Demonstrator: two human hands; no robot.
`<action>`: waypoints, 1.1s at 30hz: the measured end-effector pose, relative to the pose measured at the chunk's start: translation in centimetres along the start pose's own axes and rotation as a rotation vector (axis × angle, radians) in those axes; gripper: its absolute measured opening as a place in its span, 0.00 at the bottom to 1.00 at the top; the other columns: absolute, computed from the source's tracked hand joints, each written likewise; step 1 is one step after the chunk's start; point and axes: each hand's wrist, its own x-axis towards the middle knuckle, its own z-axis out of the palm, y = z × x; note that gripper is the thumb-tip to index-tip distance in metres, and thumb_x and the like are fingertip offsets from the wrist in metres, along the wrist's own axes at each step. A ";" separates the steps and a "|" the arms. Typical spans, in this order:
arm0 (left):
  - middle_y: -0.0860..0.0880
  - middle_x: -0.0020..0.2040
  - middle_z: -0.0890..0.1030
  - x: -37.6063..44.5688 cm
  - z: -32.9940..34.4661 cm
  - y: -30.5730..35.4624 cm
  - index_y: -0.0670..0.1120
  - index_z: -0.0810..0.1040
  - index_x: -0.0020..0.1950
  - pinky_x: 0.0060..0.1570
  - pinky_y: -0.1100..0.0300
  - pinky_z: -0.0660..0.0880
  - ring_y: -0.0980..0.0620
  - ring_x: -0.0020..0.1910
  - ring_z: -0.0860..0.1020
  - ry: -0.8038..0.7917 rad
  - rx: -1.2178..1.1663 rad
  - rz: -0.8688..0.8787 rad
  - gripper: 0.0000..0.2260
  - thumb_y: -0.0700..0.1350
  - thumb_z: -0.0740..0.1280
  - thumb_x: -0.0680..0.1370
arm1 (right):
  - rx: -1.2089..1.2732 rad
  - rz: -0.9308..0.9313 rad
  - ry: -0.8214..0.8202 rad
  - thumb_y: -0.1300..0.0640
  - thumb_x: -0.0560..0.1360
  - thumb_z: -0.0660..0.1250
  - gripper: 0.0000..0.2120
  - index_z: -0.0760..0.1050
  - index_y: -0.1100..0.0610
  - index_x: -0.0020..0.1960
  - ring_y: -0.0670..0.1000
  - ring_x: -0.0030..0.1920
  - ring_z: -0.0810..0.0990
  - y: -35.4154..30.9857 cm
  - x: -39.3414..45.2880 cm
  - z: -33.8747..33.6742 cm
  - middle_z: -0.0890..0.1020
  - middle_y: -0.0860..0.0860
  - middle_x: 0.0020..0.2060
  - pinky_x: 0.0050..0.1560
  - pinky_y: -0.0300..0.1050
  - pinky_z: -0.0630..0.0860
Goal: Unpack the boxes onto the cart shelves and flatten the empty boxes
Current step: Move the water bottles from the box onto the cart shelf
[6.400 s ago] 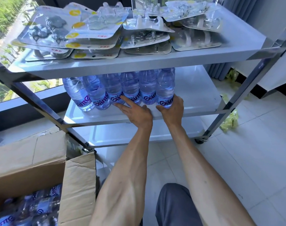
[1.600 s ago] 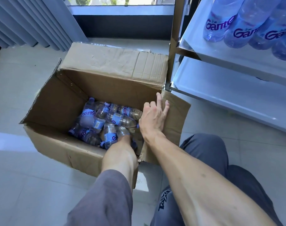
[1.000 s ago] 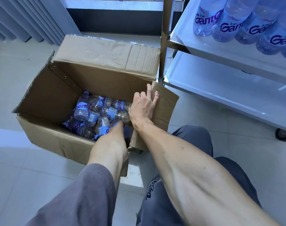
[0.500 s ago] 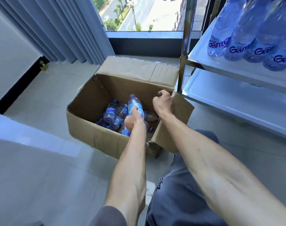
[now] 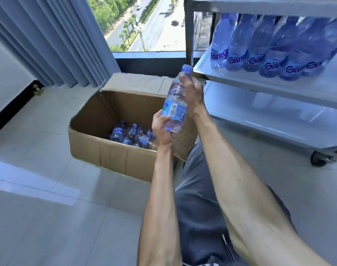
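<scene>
A clear plastic water bottle with a blue cap and blue barcode label [image 5: 175, 104] has come up out of the open brown cardboard box [image 5: 114, 156].
Left hand [image 5: 162, 129] grips its base, right hand [image 5: 192, 93] its neck; "Gamo"-like labelled bottles [image 5: 267, 45] line the steel cart's middle shelf [image 5: 279, 87].

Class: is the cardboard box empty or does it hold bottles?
Not empty. The box stands open, with several bottles lying at its bottom.

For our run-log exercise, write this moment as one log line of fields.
left hand: grips bottle base | right hand: grips its neck | bottle: above box | box: bottles left | shelf: bottle row
</scene>
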 end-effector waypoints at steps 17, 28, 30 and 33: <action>0.43 0.40 0.75 -14.0 4.4 -9.7 0.40 0.81 0.43 0.38 0.58 0.64 0.48 0.37 0.70 -0.495 0.000 -0.658 0.19 0.49 0.54 0.74 | -0.224 -0.279 0.256 0.51 0.69 0.76 0.11 0.79 0.53 0.47 0.47 0.40 0.82 -1.1 -14.6 -16.4 0.84 0.47 0.39 0.45 0.49 0.79; 0.42 0.40 0.78 -15.8 5.5 -11.4 0.39 0.79 0.49 0.28 0.61 0.73 0.45 0.34 0.74 -0.568 0.139 -0.907 0.19 0.50 0.54 0.81 | -0.233 -0.272 0.242 0.49 0.66 0.77 0.10 0.78 0.51 0.42 0.45 0.33 0.76 -1.5 -16.1 -19.9 0.78 0.42 0.32 0.37 0.42 0.75; 0.43 0.38 0.82 -15.7 5.6 -11.6 0.41 0.79 0.47 0.30 0.59 0.77 0.46 0.31 0.79 -0.551 0.186 -0.906 0.18 0.51 0.55 0.81 | -0.147 -0.302 0.213 0.54 0.68 0.75 0.06 0.78 0.51 0.41 0.47 0.33 0.76 -1.6 -16.3 -20.5 0.78 0.43 0.32 0.37 0.44 0.76; 0.43 0.41 0.82 -15.5 5.4 -11.5 0.44 0.82 0.46 0.35 0.59 0.75 0.46 0.34 0.79 -0.546 0.291 -0.850 0.18 0.55 0.59 0.75 | 0.028 -0.317 0.219 0.57 0.69 0.72 0.06 0.78 0.55 0.45 0.55 0.36 0.80 -1.5 -16.6 -21.1 0.80 0.56 0.36 0.37 0.47 0.78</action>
